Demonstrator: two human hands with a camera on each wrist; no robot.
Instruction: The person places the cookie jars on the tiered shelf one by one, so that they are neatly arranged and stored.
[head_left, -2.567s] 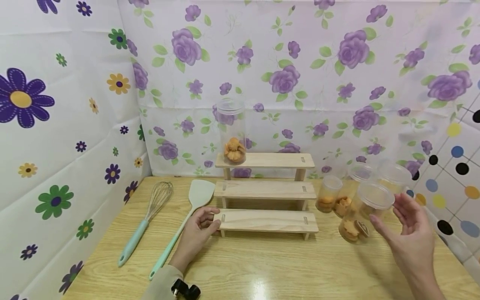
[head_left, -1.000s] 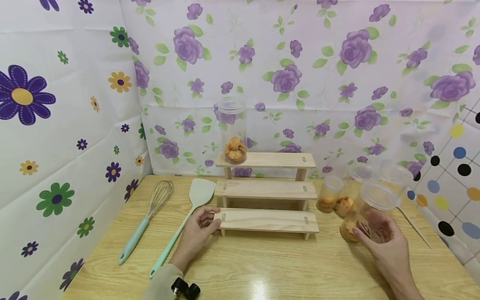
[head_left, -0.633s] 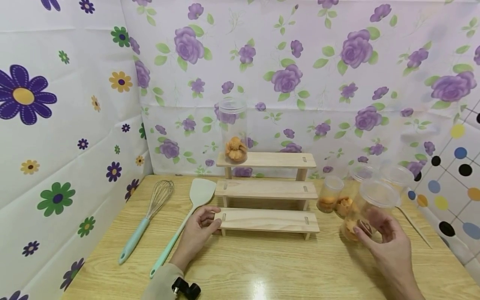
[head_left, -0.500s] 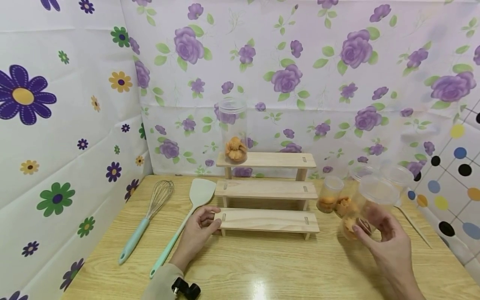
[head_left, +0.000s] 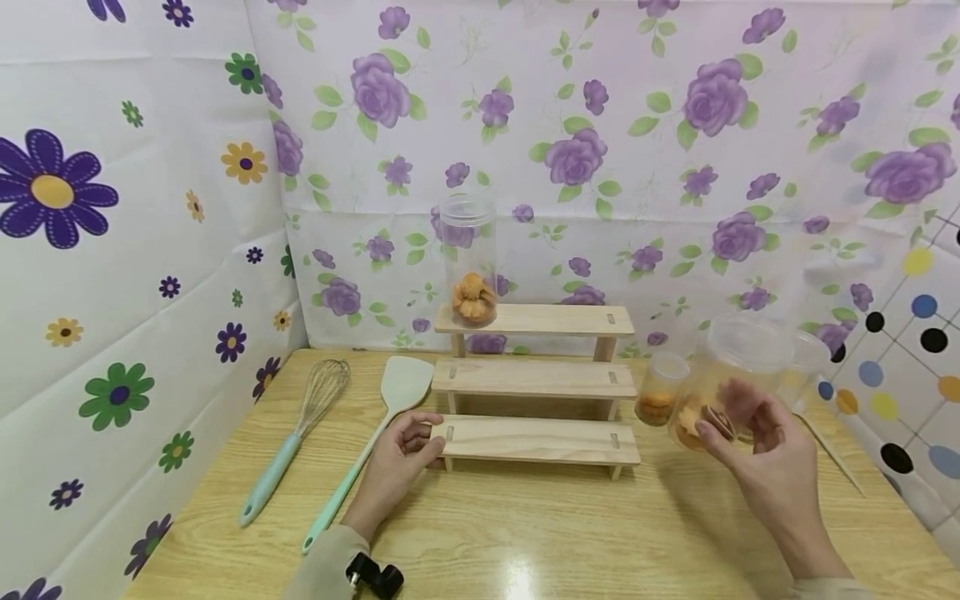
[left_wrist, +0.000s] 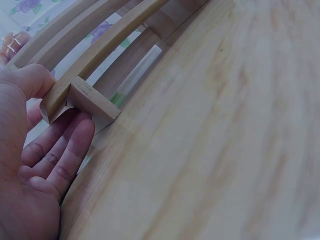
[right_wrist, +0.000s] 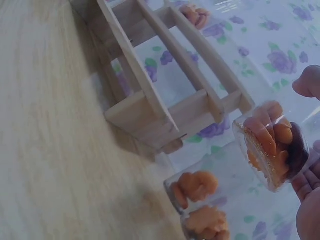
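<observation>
My right hand [head_left: 780, 475] grips a clear lidded jar [head_left: 746, 354] with cookies [head_left: 690, 423] at its bottom, one of them dark brown. In the right wrist view this jar [right_wrist: 272, 147] is raised above the table, close to two other cookie jars. On the left, my left hand [head_left: 397, 467] holds the end of the lowest board of a three-tier wooden rack [head_left: 532, 377]. The left wrist view shows the thumb over the board [left_wrist: 82, 65] and the other fingers beneath it. Another tall jar with cookies [head_left: 472, 250] stands at the left end of the top tier.
A small cookie jar [head_left: 662, 392] stands right of the rack; further jars behind the held one are partly hidden. A whisk [head_left: 296, 437] and a mint spatula [head_left: 405, 385] lie left of the rack. A thin pale stick [head_left: 832, 454] lies at the right. Floral sheets line the back and sides.
My right hand has come in from the right of the jar, taken hold of it and raised it off the table, slightly away from me. The left hand stays at the rack.
</observation>
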